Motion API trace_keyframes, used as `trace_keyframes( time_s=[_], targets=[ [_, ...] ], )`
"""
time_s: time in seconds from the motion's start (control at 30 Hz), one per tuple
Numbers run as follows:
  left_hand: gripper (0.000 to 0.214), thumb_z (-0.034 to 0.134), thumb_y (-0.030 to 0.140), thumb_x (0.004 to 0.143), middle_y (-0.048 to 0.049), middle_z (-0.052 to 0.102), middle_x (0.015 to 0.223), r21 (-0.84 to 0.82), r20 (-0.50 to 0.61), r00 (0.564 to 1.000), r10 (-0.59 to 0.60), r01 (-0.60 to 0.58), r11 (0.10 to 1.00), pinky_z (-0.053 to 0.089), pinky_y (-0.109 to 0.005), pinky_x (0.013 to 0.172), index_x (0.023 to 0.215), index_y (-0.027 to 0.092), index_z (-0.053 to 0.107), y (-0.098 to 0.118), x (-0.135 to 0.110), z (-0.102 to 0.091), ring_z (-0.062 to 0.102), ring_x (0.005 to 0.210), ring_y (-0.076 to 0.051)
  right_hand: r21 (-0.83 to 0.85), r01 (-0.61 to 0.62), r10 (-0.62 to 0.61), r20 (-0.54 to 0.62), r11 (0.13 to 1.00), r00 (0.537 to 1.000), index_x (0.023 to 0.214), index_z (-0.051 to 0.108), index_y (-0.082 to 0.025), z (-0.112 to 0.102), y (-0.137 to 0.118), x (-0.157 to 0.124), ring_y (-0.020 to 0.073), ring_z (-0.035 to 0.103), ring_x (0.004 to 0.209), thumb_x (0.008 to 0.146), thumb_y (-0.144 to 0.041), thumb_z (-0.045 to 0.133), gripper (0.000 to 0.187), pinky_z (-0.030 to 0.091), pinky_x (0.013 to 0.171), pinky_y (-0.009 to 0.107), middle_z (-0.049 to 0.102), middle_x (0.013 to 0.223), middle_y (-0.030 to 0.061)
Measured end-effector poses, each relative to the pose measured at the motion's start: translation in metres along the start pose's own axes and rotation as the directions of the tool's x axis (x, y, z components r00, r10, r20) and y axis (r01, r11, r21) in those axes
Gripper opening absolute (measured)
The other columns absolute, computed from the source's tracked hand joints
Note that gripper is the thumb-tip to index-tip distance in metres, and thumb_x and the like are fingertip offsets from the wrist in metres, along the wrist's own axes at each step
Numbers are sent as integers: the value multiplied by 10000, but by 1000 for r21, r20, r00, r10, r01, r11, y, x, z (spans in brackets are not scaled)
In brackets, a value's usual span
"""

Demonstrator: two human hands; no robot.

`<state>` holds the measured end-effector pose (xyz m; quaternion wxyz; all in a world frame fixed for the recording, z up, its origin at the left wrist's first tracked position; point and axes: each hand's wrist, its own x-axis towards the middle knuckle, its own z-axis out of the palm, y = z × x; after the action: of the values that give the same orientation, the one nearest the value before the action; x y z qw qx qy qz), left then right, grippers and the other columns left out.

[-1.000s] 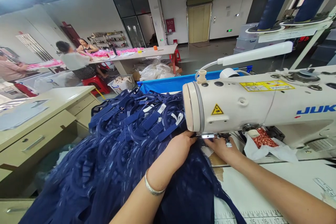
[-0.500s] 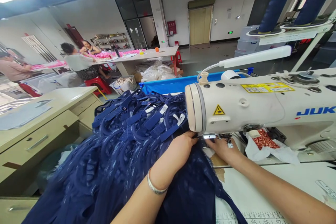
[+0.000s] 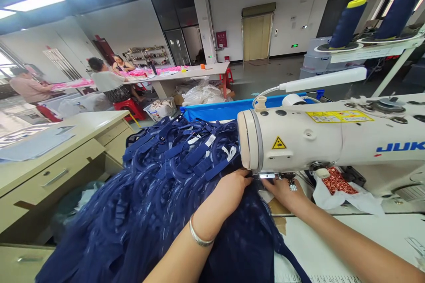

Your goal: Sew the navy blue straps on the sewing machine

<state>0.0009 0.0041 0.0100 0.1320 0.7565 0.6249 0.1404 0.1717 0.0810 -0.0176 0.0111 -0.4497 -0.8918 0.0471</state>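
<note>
A big pile of navy lace garments [image 3: 159, 194] with straps and white labels covers the sewing table in front of me. My left hand [image 3: 230, 192], with a silver bangle on the wrist, presses the navy fabric flat just left of the needle area. On the other side of the presser foot [image 3: 267, 177] my right hand [image 3: 283, 190] rests with its fingers on the fabric. Both hands sit under the head of the cream JUKI sewing machine [image 3: 332, 141].
Two navy thread cones [image 3: 345, 22] stand on a rack above the machine, beside a white lamp bar [image 3: 323, 79]. A blue bin [image 3: 215, 108] sits behind the pile. Beige drawers [image 3: 56, 159] stand at left. Other people work at a long table [image 3: 186, 73] with pink cloth.
The view has tilted up slightly, so everything sits a little lower in frame. Both hands stay at the presser foot on the navy fabric.
</note>
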Motion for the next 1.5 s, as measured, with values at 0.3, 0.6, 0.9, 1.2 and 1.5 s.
trace_keyframes(
  time_s=[0.3,0.6,0.9,1.2,1.5],
  targets=[
    [374,378,50,934,-70,610,1261,-8,-2,1000,11,-11,1000,459,-319,1025,1108,173,685,-1,-1,-2,585,1146,-201,36,-6,7,-26,999,1000,1115,708,-222,-10,-4,-3,305,671,971,975,-245,421,320,482,724,344,706,1050,112],
    [343,391,75,944,-68,611,1253,-34,-5,1000,18,-18,999,480,-306,989,1118,173,670,-3,0,1,597,1122,-200,98,25,-14,-112,995,994,1062,724,-211,-8,-2,-5,279,683,887,961,-242,424,318,481,698,335,720,966,103],
    [347,400,95,947,-55,578,1316,-74,-2,1000,5,-5,997,447,-282,1024,1167,191,650,3,-1,-6,559,1186,-183,162,34,-18,-97,986,995,1070,715,-224,-21,-4,-13,280,665,963,969,-246,417,316,487,740,349,709,1044,80],
    [259,429,135,967,-77,633,1179,4,-57,998,25,-24,1000,473,-327,1006,1127,165,630,-6,3,2,596,1096,-197,211,178,-151,-136,961,979,1020,713,-222,-2,8,-7,232,663,935,899,-201,517,231,482,740,289,714,963,68],
    [236,511,60,878,-124,636,1105,303,-73,997,-15,37,952,428,-421,1029,1060,137,639,-10,17,-3,558,1102,-258,228,175,-118,-243,958,963,971,719,-248,25,6,-3,197,661,853,885,-270,558,184,452,685,248,718,908,27]
  ],
)
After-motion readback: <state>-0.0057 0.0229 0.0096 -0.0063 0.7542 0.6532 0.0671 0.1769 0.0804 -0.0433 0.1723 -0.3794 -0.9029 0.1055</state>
